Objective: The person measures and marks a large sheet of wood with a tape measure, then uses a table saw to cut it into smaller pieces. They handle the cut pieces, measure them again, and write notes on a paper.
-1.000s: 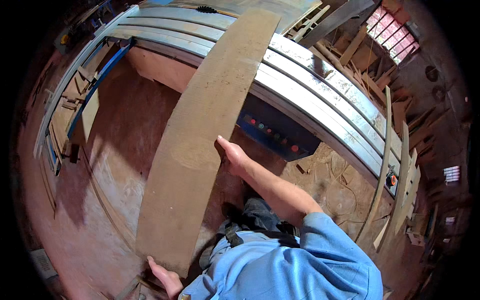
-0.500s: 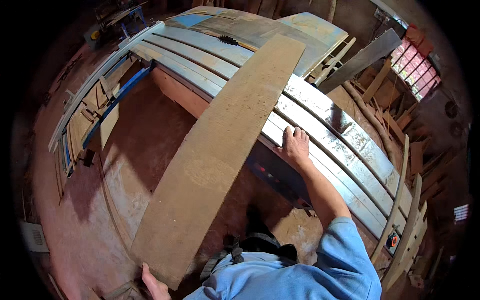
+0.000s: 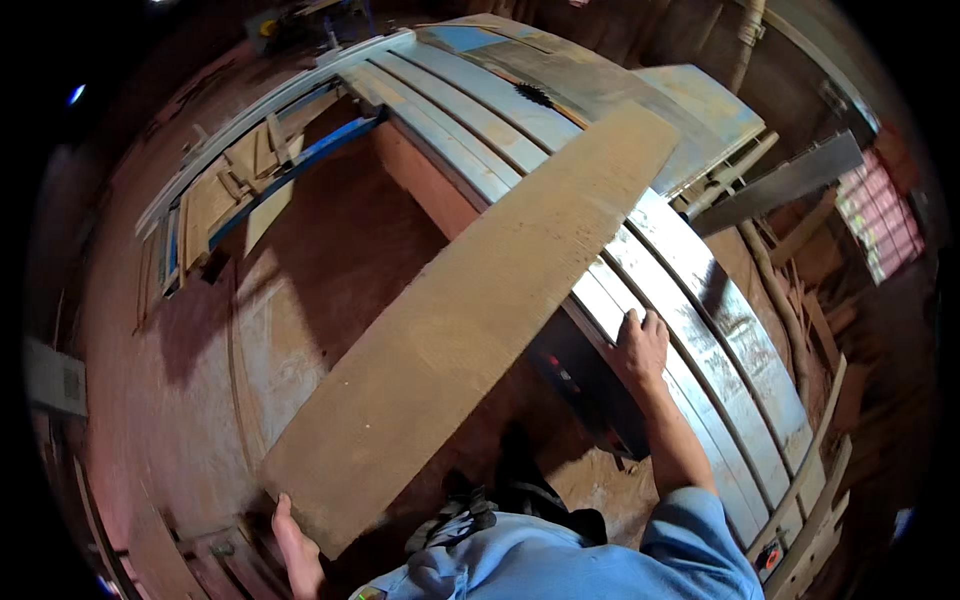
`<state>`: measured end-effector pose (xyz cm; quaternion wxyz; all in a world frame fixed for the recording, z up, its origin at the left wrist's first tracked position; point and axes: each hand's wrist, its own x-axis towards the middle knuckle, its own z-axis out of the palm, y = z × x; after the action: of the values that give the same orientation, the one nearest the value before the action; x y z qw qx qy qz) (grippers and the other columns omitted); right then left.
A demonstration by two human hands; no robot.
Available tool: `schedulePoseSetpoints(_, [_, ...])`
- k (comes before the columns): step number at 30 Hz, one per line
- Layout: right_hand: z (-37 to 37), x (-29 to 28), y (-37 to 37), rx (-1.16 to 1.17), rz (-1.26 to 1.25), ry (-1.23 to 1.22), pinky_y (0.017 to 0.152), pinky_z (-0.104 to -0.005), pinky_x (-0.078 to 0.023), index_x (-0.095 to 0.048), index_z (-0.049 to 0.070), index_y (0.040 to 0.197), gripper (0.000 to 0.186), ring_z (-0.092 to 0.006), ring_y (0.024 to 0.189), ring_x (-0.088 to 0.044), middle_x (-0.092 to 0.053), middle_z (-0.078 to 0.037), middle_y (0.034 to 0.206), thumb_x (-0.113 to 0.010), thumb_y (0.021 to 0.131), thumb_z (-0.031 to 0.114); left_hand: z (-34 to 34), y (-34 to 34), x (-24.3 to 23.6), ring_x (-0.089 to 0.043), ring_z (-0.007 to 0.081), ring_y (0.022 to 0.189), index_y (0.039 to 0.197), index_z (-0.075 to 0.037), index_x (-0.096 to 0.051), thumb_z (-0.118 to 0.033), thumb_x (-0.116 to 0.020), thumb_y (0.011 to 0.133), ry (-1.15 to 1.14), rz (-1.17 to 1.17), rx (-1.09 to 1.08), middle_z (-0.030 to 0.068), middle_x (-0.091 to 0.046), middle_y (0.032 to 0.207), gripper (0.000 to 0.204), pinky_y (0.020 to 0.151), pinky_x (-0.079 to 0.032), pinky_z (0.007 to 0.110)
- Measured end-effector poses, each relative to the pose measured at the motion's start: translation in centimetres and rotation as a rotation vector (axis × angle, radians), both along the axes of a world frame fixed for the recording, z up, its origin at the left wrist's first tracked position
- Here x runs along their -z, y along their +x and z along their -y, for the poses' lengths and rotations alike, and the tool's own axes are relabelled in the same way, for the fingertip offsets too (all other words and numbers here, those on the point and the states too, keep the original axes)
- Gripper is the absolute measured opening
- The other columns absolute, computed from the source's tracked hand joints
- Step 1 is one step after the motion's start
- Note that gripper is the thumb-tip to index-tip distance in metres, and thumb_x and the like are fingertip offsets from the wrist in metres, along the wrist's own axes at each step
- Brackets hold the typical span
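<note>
A long, wide wooden board [image 3: 470,290] lies slantwise, its far part resting on the saw's metal table and its near end jutting out toward me. At that near end, my left hand [image 3: 297,545] grips the corner, with the thumb on top and the fingers hidden underneath. To the right of the board, my right hand [image 3: 642,348] rests on the near rail of the grooved metal sliding table [image 3: 735,350]. Its fingers are slightly bent and hold nothing. A dark toothed saw blade [image 3: 533,94] shows beyond the board, left of its far end.
A blue-edged side frame [image 3: 290,165] carries loose wood strips at left. The dark machine base [image 3: 590,390] stands below my right hand. Poles and planks [image 3: 810,470] lean at right, beside an orange-and-black knob [image 3: 768,556]. A grey panel [image 3: 780,180] stands beyond the table.
The scene has shifted right and mostly downward in the view. My left hand still holds the board's near end, and my right hand stays on the metal rail.
</note>
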<state>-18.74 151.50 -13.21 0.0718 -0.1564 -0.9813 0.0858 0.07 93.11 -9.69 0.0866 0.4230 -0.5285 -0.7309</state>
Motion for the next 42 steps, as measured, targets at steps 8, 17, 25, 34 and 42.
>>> schedulePoseSetpoints(8, [-0.4,-1.1,2.1,0.059,0.066,0.100,0.104,-0.0494,-0.033,-0.045,0.003,0.126,0.076,-0.0425,0.124,-0.038,-0.041,-0.026,0.133,-0.081,0.062,0.023,2.6,-2.8,-0.7,-0.054,0.0229,0.107,0.119,0.001,-0.057,-0.023,-0.056,0.091,-0.048,0.048,-0.126,0.0091,-0.059,0.118,0.037,0.094,-0.041,0.036])
schedulePoseSetpoints(17, [-5.1,1.3,5.4,0.067,0.160,0.139,0.103,-0.0477,-0.035,-0.042,0.006,0.130,0.085,-0.0410,0.123,-0.038,-0.040,-0.022,0.133,-0.083,0.057,0.020,3.6,-7.1,-1.3,-0.053,0.0184,0.106,0.116,0.000,-0.059,-0.024,-0.060,0.089,-0.148,0.081,-0.078,0.0068,-0.060,0.116,0.036,0.093,-0.040,0.034])
schedulePoseSetpoints(25, [-5.0,-0.1,7.8,0.127,0.230,0.135,0.105,-0.0475,-0.032,-0.040,0.005,0.131,0.089,-0.0414,0.127,-0.034,-0.036,-0.023,0.137,-0.086,0.057,0.022,6.6,-14.1,-2.3,-0.052,0.0196,0.109,0.120,0.002,-0.056,-0.021,-0.057,0.091,-0.083,0.096,-0.058,0.0082,-0.057,0.121,0.037,0.095,-0.040,0.034])
schedulePoseSetpoints(34, [-2.8,-2.1,8.3,0.226,0.282,0.084,0.106,-0.0483,-0.030,-0.035,0.004,0.131,0.098,-0.0428,0.128,-0.032,-0.035,-0.026,0.137,-0.089,0.052,0.024,13.8,-23.4,-1.3,-0.051,0.0223,0.112,0.121,0.003,-0.055,-0.024,-0.058,0.090,-0.027,0.054,0.002,0.0102,-0.056,0.123,0.041,0.096,-0.039,0.035])
schedulePoseSetpoints(42, [-2.2,-3.3,8.7,0.354,0.462,0.087,0.110,-0.0435,-0.028,-0.024,0.000,0.139,0.110,-0.0406,0.133,-0.027,-0.027,-0.025,0.142,-0.088,0.053,0.025,18.8,-32.9,-2.7,-0.054,0.0232,0.108,0.120,0.003,-0.055,-0.026,-0.059,0.089,-0.085,0.097,0.030,0.0105,-0.058,0.119,0.043,0.094,-0.042,0.037])
